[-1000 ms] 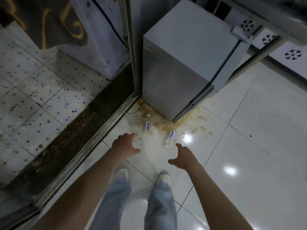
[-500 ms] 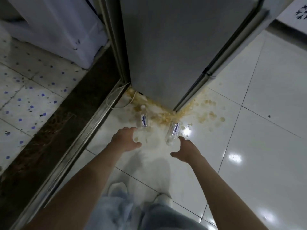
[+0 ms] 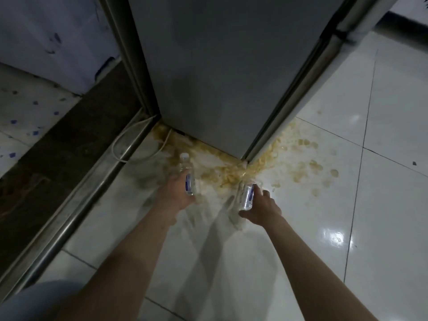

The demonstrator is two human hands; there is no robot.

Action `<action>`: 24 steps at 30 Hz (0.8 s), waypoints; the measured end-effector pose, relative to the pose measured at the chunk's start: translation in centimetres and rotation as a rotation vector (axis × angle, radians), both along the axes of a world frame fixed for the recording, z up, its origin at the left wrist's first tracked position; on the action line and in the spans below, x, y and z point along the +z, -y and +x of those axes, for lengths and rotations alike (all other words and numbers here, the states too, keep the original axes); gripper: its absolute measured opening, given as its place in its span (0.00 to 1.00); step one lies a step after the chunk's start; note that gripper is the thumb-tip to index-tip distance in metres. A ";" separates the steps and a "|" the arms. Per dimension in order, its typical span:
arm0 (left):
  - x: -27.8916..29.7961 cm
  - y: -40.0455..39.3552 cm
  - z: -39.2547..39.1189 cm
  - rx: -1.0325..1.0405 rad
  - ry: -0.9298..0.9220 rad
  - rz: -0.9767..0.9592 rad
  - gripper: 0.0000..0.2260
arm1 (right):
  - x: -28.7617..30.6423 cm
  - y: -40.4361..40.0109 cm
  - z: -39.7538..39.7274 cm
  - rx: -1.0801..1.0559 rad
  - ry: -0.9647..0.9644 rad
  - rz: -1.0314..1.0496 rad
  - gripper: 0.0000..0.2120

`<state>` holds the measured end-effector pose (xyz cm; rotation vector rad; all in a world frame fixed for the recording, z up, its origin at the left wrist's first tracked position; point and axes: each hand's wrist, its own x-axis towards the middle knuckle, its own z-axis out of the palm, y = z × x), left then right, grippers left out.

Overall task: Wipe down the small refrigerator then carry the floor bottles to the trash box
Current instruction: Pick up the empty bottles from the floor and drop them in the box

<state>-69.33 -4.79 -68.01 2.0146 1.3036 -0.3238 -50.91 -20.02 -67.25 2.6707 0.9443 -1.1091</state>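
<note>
The small grey refrigerator (image 3: pixel 208 70) fills the upper middle, its near corner meeting the floor. Two clear plastic bottles with blue-and-white labels lie on the white tile in front of it. My left hand (image 3: pixel 174 193) wraps around the left bottle (image 3: pixel 186 172), whose white cap points toward the fridge. My right hand (image 3: pixel 260 208) curls around the right bottle (image 3: pixel 246 196), fingers over its label. Both bottles are still at floor level; whether they touch the tile is unclear.
A yellowish-brown stain (image 3: pixel 231 172) spreads on the tile around the fridge corner. A white cable (image 3: pixel 129 144) loops beside a metal door track (image 3: pixel 76 205) on the left. Beyond the track lies a dark threshold and speckled tile. Glossy white floor (image 3: pixel 347 228) extends right.
I have bent lower and closer to the fridge. Both hands moved forward from open above the floor to closing around the two bottles.
</note>
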 end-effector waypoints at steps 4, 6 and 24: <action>-3.3 -0.3 1.5 0.056 -0.019 0.076 0.36 | -3.2 -0.5 0.7 -0.004 0.051 0.002 0.49; -4.6 -0.4 2.2 0.079 -0.028 0.111 0.34 | -4.6 -0.6 1.0 -0.015 0.067 0.004 0.49; -5.6 -0.6 3.3 0.193 -0.082 0.128 0.35 | -7.1 -0.7 -0.1 -0.152 0.074 0.154 0.49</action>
